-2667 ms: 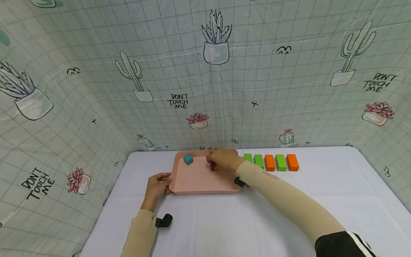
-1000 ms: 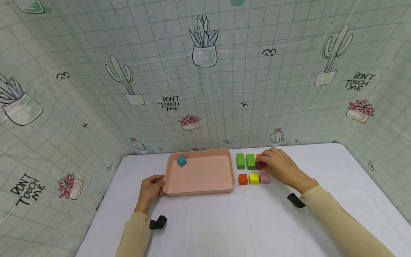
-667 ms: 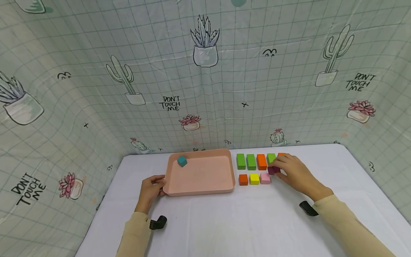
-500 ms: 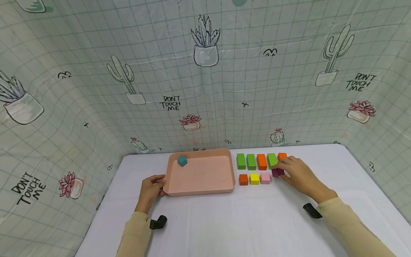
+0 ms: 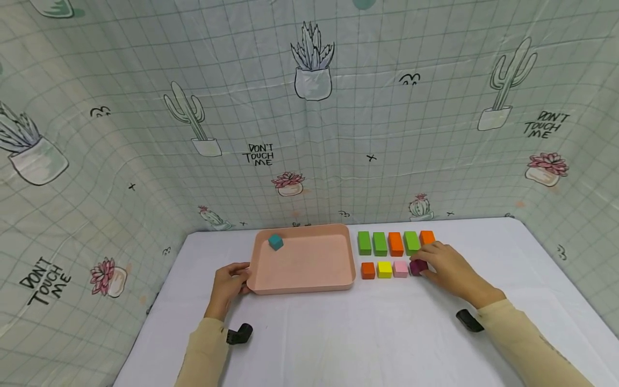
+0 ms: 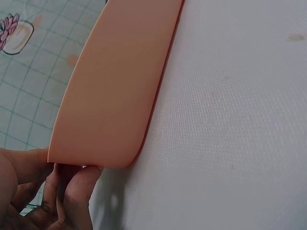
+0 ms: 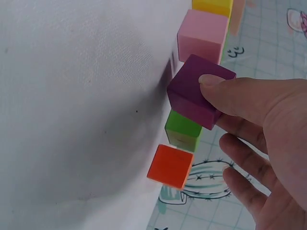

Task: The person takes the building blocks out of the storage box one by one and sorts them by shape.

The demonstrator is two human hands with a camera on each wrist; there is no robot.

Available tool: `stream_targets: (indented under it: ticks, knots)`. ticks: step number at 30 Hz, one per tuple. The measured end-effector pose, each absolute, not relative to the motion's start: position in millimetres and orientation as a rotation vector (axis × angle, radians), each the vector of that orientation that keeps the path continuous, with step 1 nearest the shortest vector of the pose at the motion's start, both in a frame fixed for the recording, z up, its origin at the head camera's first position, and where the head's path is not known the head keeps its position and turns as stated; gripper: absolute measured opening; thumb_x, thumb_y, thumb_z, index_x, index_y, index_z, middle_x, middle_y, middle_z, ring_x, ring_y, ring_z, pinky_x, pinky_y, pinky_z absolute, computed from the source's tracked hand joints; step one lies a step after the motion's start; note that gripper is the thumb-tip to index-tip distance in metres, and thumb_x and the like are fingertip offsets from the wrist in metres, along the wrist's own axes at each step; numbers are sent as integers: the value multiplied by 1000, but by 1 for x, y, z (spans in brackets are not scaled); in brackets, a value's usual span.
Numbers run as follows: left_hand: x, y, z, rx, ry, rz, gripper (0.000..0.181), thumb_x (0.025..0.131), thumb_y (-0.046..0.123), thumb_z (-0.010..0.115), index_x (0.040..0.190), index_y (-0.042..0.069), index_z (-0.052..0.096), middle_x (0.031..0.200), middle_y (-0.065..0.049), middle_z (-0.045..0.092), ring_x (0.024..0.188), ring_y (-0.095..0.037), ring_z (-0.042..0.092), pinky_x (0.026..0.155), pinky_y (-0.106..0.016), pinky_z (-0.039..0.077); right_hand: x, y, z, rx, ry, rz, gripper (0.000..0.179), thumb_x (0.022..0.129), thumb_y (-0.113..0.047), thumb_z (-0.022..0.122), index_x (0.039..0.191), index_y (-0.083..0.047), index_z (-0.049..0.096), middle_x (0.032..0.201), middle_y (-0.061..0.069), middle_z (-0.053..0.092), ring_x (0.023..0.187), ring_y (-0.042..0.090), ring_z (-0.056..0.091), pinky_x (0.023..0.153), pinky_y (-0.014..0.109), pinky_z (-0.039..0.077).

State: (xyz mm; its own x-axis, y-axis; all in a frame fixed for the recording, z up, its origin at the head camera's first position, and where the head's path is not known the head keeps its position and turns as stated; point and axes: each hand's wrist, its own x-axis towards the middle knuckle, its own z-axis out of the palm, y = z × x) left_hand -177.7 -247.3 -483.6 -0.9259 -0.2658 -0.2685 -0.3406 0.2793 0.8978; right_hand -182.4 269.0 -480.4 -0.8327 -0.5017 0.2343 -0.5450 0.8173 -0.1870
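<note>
My right hand (image 5: pixel 452 271) pinches a purple cube (image 7: pixel 192 91) between thumb and fingers, at the right end of the front row of cubes. In the right wrist view the cube is tilted, close beside a pink cube (image 7: pixel 201 36). My left hand (image 5: pixel 226 285) grips the near left corner of a pink tray (image 5: pixel 304 269); in the left wrist view its fingers (image 6: pixel 81 194) bend at the tray's end wall. Inside the tray, near its far left corner, lies a teal cube (image 5: pixel 275 242).
Left of the pink cube stand a yellow cube (image 5: pixel 384 270) and an orange-red cube (image 5: pixel 368 271). Behind them is a row of green blocks (image 5: pixel 380 244) and orange blocks (image 5: pixel 395 244). All rest on a white-covered table (image 5: pixel 329 333), with a printed cloth (image 5: pixel 358 129) hanging behind.
My right hand has carried the purple cube from inside the tray rightward past the front row, then lowered it beside the pink cube. My left hand keeps its place at the tray.
</note>
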Motion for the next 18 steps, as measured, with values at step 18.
stream_targets:
  ticks: [18]
  knots:
    - [-177,-247,-482,-570,2446,1785,31,102,-2,64,131,-11,66,104,-17,63,69,-12,64,57,-22,55,-186,264,-487,855,-2827,390,38,78,-4,93,113,-6,79,108,9,74,102,34,66,90,56,58]
